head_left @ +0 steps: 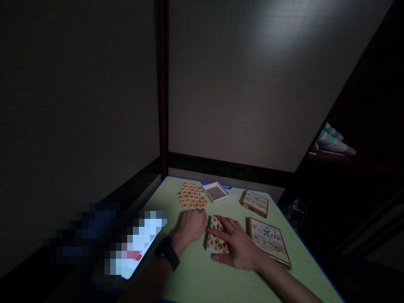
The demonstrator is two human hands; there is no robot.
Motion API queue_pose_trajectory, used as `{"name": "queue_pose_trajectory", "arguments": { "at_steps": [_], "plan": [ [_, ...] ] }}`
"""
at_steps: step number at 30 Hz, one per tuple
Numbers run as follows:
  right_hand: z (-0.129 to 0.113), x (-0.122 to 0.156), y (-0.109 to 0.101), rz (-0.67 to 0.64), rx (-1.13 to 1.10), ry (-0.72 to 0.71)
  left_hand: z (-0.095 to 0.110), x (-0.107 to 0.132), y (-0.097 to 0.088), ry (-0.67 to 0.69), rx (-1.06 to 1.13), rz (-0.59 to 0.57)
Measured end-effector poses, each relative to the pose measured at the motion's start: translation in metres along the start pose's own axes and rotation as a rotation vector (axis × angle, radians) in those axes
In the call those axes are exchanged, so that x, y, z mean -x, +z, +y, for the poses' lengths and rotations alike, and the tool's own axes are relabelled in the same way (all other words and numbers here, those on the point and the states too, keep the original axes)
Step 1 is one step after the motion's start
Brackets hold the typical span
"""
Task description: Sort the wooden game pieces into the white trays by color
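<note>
On a pale green table, my right hand (236,244) spans a small white box (208,249) filled with round Chinese chess pieces (213,242). Its thumb is at the near side and its other fingers lie across the top and far side. My left hand (193,224), with a dark watch on its wrist, is curled closed just left of the box. Whatever its fingers hold, if anything, is hidden. Just beyond it, loose Chinese chess pieces (192,195) with red and dark characters lie in rows, face up.
An open white tray-like box part (217,192) lies at the table's back. Two printed flat boxes, one farther (256,203) and one nearer (269,242), lie on the right. A bright blurred screen (139,244) stands at the left edge. Walls close in behind; shoes (334,143) sit on a shelf.
</note>
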State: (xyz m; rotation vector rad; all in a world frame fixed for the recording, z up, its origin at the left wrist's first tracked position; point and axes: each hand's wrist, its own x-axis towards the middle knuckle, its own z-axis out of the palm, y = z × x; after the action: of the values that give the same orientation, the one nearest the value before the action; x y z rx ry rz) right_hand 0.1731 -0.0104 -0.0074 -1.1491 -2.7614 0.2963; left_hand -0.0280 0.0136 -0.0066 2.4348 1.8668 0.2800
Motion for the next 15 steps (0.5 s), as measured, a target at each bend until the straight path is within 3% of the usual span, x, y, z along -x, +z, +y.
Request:
{"name": "queue_pose_trajectory", "arguments": {
  "at_steps": [10, 15],
  "plan": [
    [-0.003, -0.004, -0.004, 0.058, 0.015, 0.032, -0.002, -0.004, 0.001, -0.066, 0.095, 0.029],
    [-0.002, -0.01, -0.02, 0.072, -0.012, 0.088, 0.001, -0.011, 0.007, -0.093, 0.447, 0.036]
  ]
}}
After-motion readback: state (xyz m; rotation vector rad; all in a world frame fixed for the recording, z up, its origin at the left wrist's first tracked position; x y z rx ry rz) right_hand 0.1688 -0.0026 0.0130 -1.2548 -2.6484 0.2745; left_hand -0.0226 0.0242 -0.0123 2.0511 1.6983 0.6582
